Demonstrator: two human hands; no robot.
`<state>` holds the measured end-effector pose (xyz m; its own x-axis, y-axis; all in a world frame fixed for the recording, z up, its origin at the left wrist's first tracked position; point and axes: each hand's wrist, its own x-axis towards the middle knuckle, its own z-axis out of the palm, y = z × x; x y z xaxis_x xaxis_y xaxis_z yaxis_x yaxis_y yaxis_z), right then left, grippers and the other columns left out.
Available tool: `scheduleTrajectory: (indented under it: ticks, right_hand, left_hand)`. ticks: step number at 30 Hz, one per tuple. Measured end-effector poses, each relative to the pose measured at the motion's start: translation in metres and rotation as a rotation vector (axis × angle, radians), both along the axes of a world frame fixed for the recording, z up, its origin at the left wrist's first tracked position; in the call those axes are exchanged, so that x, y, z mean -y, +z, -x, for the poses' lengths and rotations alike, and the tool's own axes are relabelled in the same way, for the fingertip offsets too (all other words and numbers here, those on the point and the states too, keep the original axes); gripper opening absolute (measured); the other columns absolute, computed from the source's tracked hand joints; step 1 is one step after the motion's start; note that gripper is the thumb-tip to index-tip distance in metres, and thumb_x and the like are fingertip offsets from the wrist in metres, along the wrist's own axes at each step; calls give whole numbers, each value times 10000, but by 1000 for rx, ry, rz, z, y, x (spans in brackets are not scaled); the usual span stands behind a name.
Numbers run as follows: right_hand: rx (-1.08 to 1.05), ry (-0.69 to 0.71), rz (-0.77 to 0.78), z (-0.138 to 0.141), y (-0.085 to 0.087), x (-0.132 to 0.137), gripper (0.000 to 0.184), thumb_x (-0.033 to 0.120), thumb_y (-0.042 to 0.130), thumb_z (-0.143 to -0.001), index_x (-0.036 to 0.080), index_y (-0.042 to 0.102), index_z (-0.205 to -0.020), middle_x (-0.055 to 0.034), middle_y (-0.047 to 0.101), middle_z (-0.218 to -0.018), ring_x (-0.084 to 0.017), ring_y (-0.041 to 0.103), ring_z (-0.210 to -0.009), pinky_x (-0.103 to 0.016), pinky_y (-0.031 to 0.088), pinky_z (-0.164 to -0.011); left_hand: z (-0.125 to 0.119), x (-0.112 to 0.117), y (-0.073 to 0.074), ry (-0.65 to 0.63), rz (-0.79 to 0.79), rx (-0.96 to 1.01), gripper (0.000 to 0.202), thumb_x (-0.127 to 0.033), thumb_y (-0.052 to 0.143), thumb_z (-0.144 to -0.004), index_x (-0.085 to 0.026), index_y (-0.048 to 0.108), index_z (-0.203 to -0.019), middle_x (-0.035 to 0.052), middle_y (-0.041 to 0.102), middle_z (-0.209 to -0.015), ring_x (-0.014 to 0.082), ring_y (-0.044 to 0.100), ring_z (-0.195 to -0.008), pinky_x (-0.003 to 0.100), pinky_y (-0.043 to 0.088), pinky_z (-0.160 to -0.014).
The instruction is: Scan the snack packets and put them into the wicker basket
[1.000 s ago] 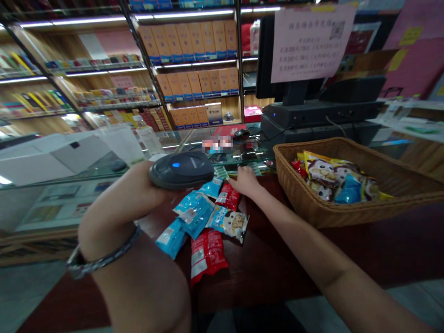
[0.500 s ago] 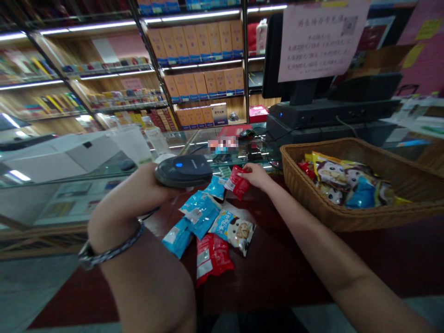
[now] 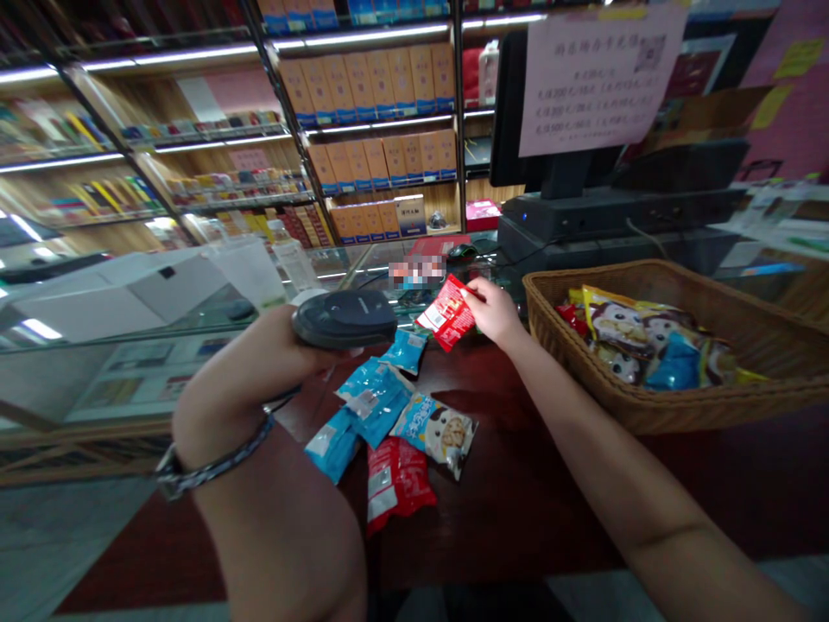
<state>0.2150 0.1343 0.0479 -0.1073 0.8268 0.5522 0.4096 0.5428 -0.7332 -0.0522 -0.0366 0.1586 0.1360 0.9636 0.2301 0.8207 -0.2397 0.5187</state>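
Note:
My left hand (image 3: 283,339) is wrapped around a dark barcode scanner (image 3: 346,317), its head pointing right; the scanner hides most of the fingers. Between the thumb and fingers of my right hand (image 3: 493,311) is a small red snack packet (image 3: 448,313), raised above the table with its printed side and white label showing. Below the scanner lie several blue snack packets (image 3: 376,399), partly overlapping. A blue and white packet with a cookie picture (image 3: 437,429) touches them on the right. Nearest me, a larger red packet (image 3: 399,484) rests on the dark red table (image 3: 511,510).
A wicker basket (image 3: 648,402) with several snack packets stands at right. Behind it are a monitor (image 3: 509,108) bearing a paper notice and a black base unit. A glass counter at left carries a white box (image 3: 97,294), a plastic pitcher (image 3: 246,268) and a bottle (image 3: 291,259).
My right hand has lifted the small red packet up and slightly right, and the packet is now tilted and brightly lit. The scanner's blue light no longer shows. My left hand has barely moved.

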Motion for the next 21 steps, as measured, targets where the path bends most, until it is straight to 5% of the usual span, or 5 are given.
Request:
scheduleTrajectory:
  ticks: [4, 9, 15, 18, 21]
  right_hand:
    - [-36, -5, 18, 0, 10, 1, 141, 285, 525, -852, 193, 631, -863, -25, 706, -848, -179, 635, -801, -291, 448, -746]
    - [6, -148, -67, -14, 45, 0, 128, 270, 579, -817, 187, 674, -841, -45, 716, -833, -201, 641, -771, -325, 467, -746]
    - [-282, -722, -382, -66, 79, 24, 160, 204, 477, -857, 185, 625, -914, -104, 664, -937, -254, 632, -899, -441, 471, -885]
    - [-465, -1034, -551, -86, 79, 31, 276, 104, 380, -840, 187, 583, -1006, -149, 627, -1067, -274, 594, -1059, -501, 409, -997]
    - [-439, -1167, -563, -86, 74, 29, 345, 122, 448, -824, 210, 553, -1140, -169, 555, -1252, -330, 487, -1258, -603, 295, -1081]
  left_hand:
    - [-1, 4, 3, 15, -9, -11, 335, -319, 721, -630, -174, 779, -926, 62, 805, -917, 222, 691, -827, 371, 565, -822]
    - [2, 6, 2, 48, -51, -4, 372, -337, 698, -651, -171, 770, -977, 73, 799, -977, 246, 695, -889, 415, 553, -891]
    - [5, 9, 2, 57, -43, -9, 341, -281, 677, -650, -193, 771, -966, 38, 802, -947, 249, 702, -901, 399, 559, -891]
    - [-1, 15, 5, 45, -66, 20, 287, -286, 679, -649, -218, 783, -907, 14, 808, -893, 229, 711, -834, 346, 586, -795]
    - [-8, 19, 8, 0, -82, 38, 258, -268, 676, -656, -244, 790, -886, -9, 808, -856, 190, 710, -768, 285, 591, -728]
